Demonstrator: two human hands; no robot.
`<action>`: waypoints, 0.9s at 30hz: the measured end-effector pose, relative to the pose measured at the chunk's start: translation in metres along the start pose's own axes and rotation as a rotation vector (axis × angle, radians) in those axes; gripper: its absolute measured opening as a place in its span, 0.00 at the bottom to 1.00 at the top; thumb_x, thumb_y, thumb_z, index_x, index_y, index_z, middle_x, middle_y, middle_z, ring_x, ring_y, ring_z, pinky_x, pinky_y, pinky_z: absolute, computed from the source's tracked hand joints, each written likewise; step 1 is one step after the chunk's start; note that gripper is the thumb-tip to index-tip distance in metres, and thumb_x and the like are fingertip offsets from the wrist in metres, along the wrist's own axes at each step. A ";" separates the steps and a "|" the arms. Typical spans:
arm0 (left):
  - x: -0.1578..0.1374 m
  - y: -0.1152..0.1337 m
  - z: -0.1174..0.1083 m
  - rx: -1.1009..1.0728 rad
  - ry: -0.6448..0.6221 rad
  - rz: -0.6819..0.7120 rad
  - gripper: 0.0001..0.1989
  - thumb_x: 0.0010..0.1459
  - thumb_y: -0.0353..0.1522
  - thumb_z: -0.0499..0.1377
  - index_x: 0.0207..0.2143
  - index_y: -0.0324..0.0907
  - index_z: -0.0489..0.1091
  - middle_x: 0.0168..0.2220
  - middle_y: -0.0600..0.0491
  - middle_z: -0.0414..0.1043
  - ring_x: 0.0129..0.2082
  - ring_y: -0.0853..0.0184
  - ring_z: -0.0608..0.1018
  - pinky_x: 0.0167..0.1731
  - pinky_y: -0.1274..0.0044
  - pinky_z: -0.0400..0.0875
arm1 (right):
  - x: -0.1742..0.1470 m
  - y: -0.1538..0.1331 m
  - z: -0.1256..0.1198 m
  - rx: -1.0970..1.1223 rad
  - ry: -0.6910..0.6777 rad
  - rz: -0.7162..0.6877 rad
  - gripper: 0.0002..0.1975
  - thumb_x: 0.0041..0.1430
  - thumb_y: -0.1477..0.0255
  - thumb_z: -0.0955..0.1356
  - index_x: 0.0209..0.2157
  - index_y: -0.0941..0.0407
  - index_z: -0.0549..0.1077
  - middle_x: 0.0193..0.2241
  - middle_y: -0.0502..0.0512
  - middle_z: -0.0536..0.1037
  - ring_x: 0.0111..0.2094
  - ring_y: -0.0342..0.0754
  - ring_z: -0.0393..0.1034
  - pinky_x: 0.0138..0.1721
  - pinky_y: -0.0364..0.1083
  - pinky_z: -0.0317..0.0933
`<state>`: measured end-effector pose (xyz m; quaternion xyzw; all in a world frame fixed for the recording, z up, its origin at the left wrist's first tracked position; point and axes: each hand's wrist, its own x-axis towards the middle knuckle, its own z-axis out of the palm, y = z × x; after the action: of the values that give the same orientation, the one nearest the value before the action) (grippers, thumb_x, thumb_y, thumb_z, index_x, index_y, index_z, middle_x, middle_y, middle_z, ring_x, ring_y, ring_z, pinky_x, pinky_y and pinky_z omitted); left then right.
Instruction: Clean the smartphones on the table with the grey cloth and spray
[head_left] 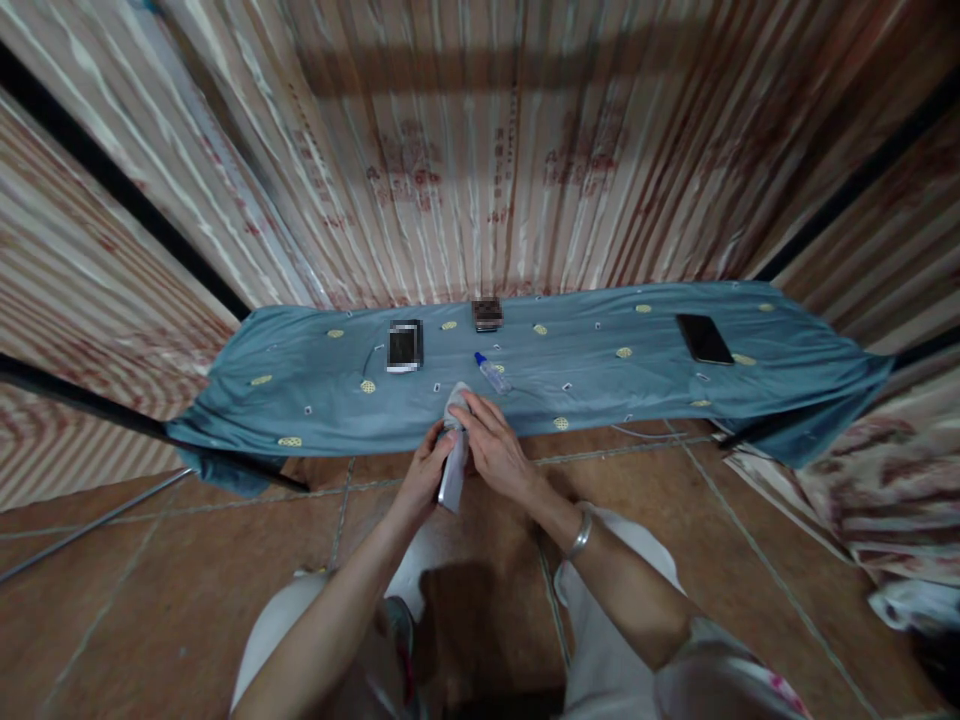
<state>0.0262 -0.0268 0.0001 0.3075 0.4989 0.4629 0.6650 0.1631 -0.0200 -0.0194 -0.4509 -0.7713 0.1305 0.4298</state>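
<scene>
In front of the cloth-covered bench, my left hand is closed around a thin silver-edged phone, tilted with its lower end toward me. My right hand presses a pale grey cloth against the phone's upper end, its fingers bent over it. The cloth covers that end of the phone. Just beyond my hands lies a small clear bottle with a blue cap, on its side.
A blue patterned sheet covers the low bench. On it lie a blurred black object, a small dark brown box and a black tablet-like device. Striped curtains hang behind; black poles frame the sides.
</scene>
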 end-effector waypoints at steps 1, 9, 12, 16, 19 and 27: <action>0.001 0.001 -0.001 0.010 0.008 0.008 0.34 0.40 0.43 0.70 0.49 0.42 0.69 0.30 0.56 0.75 0.25 0.70 0.74 0.27 0.77 0.70 | -0.002 -0.002 0.002 0.005 -0.009 -0.017 0.23 0.66 0.77 0.56 0.58 0.56 0.69 0.62 0.60 0.65 0.64 0.52 0.55 0.64 0.57 0.56; -0.002 0.001 0.005 0.031 0.033 0.022 0.37 0.37 0.44 0.71 0.50 0.41 0.70 0.36 0.53 0.77 0.27 0.71 0.74 0.27 0.80 0.68 | 0.003 0.004 0.000 0.026 0.011 -0.025 0.24 0.66 0.76 0.55 0.62 0.56 0.63 0.61 0.61 0.66 0.64 0.51 0.56 0.65 0.57 0.54; -0.005 0.001 0.007 0.026 0.007 0.006 0.40 0.36 0.44 0.72 0.52 0.40 0.68 0.36 0.52 0.77 0.26 0.72 0.74 0.27 0.79 0.70 | 0.006 0.010 -0.001 0.023 0.046 0.010 0.25 0.66 0.77 0.54 0.62 0.59 0.62 0.61 0.63 0.66 0.64 0.51 0.56 0.65 0.57 0.53; -0.006 0.001 0.006 0.033 -0.028 -0.003 0.40 0.39 0.44 0.71 0.54 0.40 0.67 0.37 0.51 0.77 0.25 0.71 0.74 0.26 0.78 0.72 | 0.006 0.017 0.001 0.052 0.082 0.083 0.25 0.66 0.75 0.55 0.63 0.57 0.61 0.60 0.62 0.68 0.62 0.50 0.59 0.64 0.56 0.54; -0.006 0.004 0.005 0.025 -0.031 -0.017 0.37 0.43 0.43 0.70 0.55 0.42 0.66 0.36 0.51 0.77 0.26 0.69 0.76 0.27 0.75 0.76 | 0.004 0.023 0.003 0.079 0.081 0.160 0.24 0.65 0.74 0.56 0.62 0.59 0.63 0.57 0.64 0.71 0.59 0.52 0.64 0.62 0.56 0.57; -0.012 0.018 0.012 -0.054 -0.072 -0.036 0.27 0.54 0.37 0.63 0.56 0.41 0.63 0.43 0.46 0.77 0.32 0.64 0.81 0.32 0.69 0.80 | 0.004 0.032 0.008 0.191 0.054 0.342 0.23 0.63 0.73 0.58 0.58 0.60 0.68 0.54 0.64 0.75 0.55 0.53 0.70 0.57 0.53 0.62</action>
<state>0.0308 -0.0310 0.0238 0.2969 0.4674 0.4531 0.6986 0.1746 0.0022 -0.0407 -0.5359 -0.6558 0.2620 0.4626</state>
